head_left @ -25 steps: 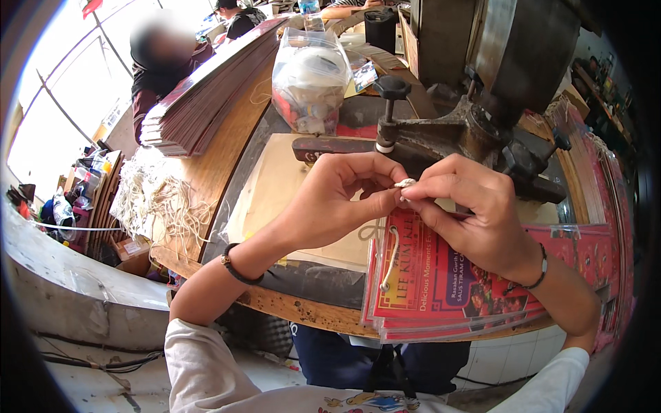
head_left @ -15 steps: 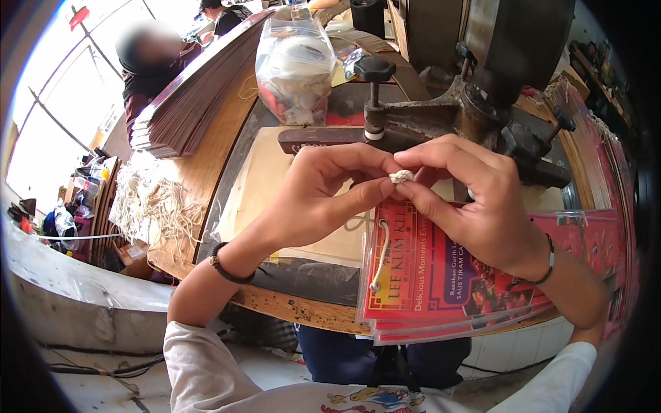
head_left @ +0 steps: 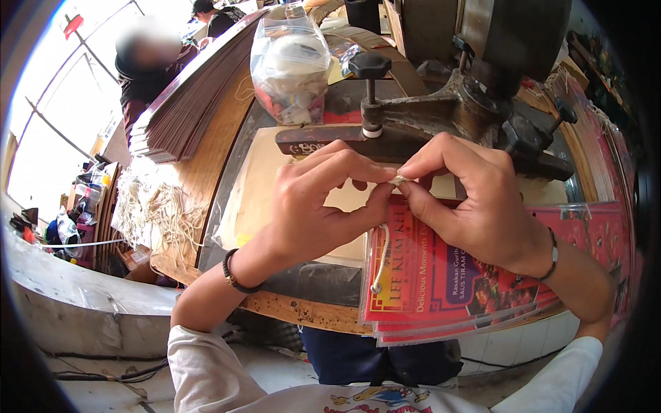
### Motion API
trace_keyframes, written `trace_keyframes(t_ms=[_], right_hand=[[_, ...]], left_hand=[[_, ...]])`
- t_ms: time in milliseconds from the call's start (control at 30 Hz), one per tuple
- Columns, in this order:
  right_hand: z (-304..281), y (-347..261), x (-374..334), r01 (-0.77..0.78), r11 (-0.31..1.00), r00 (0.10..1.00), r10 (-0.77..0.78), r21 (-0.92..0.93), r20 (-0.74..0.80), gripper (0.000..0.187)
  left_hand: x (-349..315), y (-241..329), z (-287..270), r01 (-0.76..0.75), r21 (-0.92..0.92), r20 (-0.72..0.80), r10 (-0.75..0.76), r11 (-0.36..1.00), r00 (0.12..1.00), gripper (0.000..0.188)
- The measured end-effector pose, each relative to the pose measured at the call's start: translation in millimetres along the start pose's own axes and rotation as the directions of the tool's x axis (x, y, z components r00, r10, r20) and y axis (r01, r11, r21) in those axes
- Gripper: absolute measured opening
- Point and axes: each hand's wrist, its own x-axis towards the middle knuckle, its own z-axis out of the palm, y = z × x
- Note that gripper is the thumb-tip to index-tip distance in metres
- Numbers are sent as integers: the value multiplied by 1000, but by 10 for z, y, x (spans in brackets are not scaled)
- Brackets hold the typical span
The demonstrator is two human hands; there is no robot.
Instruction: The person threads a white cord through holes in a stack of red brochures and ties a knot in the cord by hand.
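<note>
Both my hands meet over the upper edge of a stack of red printed sheets [head_left: 441, 319] in clear plastic covers. Thumb and fingertips of my left hand [head_left: 310, 206] pinch a small knotted bit of off-white cord [head_left: 397, 181]. From the other side, my right hand [head_left: 475, 213] pinches the same cord, so the fingertips of both almost touch. Part of the cord is hidden behind the fingers. Another length of white cord [head_left: 383, 258] runs along the left edge of the top sheet, down to a metal eyelet.
Beyond my hands stands a dark metal press [head_left: 441, 113] with black knobs. Loose white cords [head_left: 155, 206] hang in a pile at left, by a tall stack of boards [head_left: 186, 103]. A clear bag [head_left: 290, 69] sits behind. Two people are at the far left.
The bulky cord knot now shows smaller between my fingertips, with the fingers closed nearer together. The left hand has tilted more upright.
</note>
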Motion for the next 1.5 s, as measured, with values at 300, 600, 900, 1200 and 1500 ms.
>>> trace_keyframes(t_ms=[300,600,900,1200,1500], right_hand=[[44,-2,55,20,1000,1000,-20,-10,-21,14],[62,14,51,114,993,992,-115,-28,-50,13],[20,6,14,178,982,983,-180,-57,-22,14],[-11,-25,-14,209,977,977,-207,-42,52,17],[7,-32,2,238,968,970,-234,-75,65,19]], left_hand=[[-19,35,24,14,-86,-33,-17,996,999,16],[11,22,-29,12,-234,-4,-14,972,1000,13],[49,-26,-73,433,-712,292,-329,553,898,18],[148,-131,-220,216,-497,342,-40,840,939,21],[139,-102,-214,316,-563,372,-107,764,922,10]])
